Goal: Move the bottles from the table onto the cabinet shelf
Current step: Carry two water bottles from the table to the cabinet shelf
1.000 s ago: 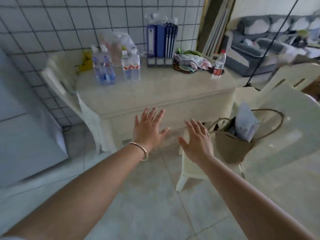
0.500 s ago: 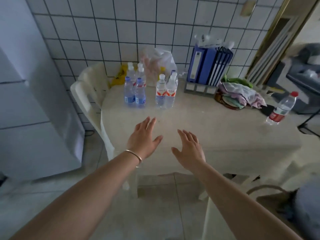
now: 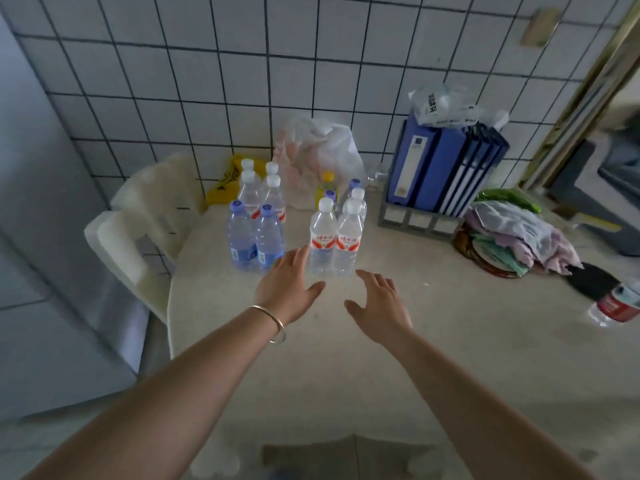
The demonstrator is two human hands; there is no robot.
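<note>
Frame centre-left: blue-label bottles (image 3: 250,237) stand on table (image 3: 450,358), just left of left hand (image 3: 285,289). Left hand flat, fingers straight, holds nothing, tips beside red-label bottles (image 3: 334,242) at centre. Right hand (image 3: 379,306) just below them, fingers relaxed, no grip. Far right edge: red-cap bottle (image 3: 618,303) lying down, well apart.

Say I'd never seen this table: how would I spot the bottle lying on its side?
Start at the blue binders standing against the tiled wall, then follow the table toward its right edge, past the heap of cloths. There the lying bottle rests alone. Unlike the upright bottles clustered by the hands, it is tipped over and wears a red label.
</note>
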